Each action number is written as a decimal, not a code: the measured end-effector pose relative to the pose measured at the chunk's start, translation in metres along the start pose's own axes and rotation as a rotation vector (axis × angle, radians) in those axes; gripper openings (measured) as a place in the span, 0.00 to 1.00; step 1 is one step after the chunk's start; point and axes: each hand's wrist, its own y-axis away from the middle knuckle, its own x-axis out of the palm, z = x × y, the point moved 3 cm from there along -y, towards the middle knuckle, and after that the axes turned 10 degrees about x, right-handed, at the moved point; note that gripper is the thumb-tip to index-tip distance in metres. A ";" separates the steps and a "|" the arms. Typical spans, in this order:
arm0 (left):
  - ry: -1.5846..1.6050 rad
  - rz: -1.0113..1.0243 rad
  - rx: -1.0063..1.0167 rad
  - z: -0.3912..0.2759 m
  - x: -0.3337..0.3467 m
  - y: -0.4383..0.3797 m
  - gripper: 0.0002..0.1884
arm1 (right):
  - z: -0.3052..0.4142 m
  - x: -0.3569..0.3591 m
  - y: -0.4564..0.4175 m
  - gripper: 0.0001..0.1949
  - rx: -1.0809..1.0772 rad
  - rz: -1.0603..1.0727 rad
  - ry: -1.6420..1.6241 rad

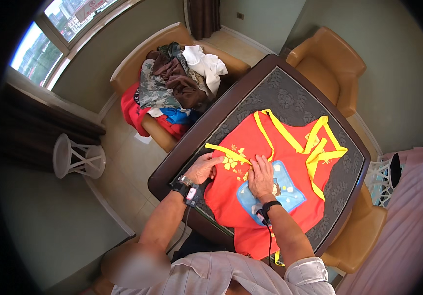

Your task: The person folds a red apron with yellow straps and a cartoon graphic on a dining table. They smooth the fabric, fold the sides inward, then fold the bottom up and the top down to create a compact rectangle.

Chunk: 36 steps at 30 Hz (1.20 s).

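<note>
A red apron (230,206) with yellow straps (283,134) and printed yellow flowers lies spread over the table, its lower part hanging past the near edge. My left hand (201,169) is at the apron's left edge, thumb on top and fingers curled at the cloth. My right hand (261,179) rests palm down over the light-blue pocket (289,188), fingertips touching the end of a yellow strap. What lies beneath its fingers is hidden. Another strap is looped and crossed on the apron's right side.
The dark wooden table (211,123) has a patterned grey top. Beyond its left side, a tan armchair (126,70) holds piled clothes (185,83). More tan chairs (318,77) stand around the table. A white stool (86,156) is on the floor at left. Cables run from both wrists.
</note>
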 end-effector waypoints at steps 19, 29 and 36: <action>-0.423 -0.165 0.116 -0.037 -0.037 0.003 0.20 | -0.004 0.001 0.001 0.22 -0.003 -0.001 0.002; -0.845 -0.134 0.036 -0.042 -0.069 0.032 0.18 | -0.004 0.001 0.001 0.22 -0.017 0.005 0.001; -0.655 -0.155 0.062 -0.051 -0.049 0.055 0.19 | 0.000 -0.003 0.000 0.23 -0.015 -0.012 -0.007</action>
